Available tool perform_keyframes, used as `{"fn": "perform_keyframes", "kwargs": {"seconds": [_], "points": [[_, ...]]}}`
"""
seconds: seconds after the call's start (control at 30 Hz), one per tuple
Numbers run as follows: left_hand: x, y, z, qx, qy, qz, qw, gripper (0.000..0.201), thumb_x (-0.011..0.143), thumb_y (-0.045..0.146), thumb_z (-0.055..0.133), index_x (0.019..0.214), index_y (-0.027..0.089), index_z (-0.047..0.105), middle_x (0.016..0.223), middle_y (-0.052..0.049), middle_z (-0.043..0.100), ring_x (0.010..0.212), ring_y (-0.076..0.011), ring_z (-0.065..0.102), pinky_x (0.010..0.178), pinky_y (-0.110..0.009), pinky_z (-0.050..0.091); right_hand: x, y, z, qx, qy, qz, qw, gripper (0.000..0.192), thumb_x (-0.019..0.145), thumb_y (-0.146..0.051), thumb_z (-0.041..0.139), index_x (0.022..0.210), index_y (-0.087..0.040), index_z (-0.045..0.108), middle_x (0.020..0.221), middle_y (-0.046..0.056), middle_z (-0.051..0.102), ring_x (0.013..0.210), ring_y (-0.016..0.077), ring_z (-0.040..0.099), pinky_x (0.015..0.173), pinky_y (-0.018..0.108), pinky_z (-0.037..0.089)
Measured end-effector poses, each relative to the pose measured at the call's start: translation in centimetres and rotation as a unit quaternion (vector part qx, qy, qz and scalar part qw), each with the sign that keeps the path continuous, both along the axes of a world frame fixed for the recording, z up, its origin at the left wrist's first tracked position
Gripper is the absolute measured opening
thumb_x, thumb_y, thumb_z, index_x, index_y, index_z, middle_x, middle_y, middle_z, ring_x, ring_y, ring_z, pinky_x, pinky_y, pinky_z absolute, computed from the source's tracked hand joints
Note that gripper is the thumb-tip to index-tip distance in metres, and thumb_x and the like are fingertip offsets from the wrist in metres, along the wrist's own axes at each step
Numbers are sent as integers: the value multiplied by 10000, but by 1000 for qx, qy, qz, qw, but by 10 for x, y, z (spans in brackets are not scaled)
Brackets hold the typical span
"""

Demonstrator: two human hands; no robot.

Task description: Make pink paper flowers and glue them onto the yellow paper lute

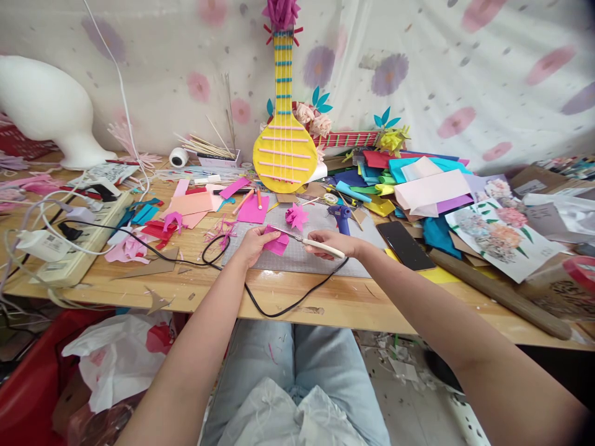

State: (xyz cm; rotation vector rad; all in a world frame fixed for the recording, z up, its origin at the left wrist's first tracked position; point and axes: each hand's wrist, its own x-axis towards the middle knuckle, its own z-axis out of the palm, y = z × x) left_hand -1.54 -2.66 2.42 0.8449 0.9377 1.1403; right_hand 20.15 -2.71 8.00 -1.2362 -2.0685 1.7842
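Left hand (253, 243) pinches a folded piece of pink paper (277, 241), fingers closed on its near-left edge, holding it just above the grey cutting mat (302, 257) at the middle of the bench (186, 291). Right hand (332, 241) is wrapped around the white handles of a pair of scissors (307, 240); the blades point left and meet the upper edge of the paper. Whether the blades are parted or already biting is hard to tell at this size; they look nearly shut.

Near: a finished pink paper flower (296, 215) just behind the paper, a blue glue gun (341, 217) to its right with the black cord (279, 306) looping off the bench front, a dark phone (405, 244) further right.

Judgement on the cut: the paper is small and folded, so the layers may slip. Best to keep the pinch close to the cut line, feed the paper into the blades by turning the left hand rather than swinging the scissors, and keep the thumb clear of the tips. Short snips should leave cleaner edges.
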Motion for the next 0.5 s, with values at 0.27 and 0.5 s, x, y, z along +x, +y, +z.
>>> {"fn": "perform_keyframes", "kwargs": {"seconds": [0.27,0.5], "points": [[0,-1,1,-3,-5,21,1000,349,450,302,830,714,133,678,675,-33,690,569,-128,609,557,-243,485,-3,0,-3,3,5,-30,1000,519,613,-582,706,679,-194,368,488,-89,398,364,26,346,334,175,242],[0,2,2,7,-7,59,998,329,456,292,814,696,134,653,643,-19,674,572,-133,614,577,-261,504,-4,2,-6,24,26,-37,999,509,647,-592,674,690,-197,356,514,-83,398,398,34,352,352,181,263]]}}
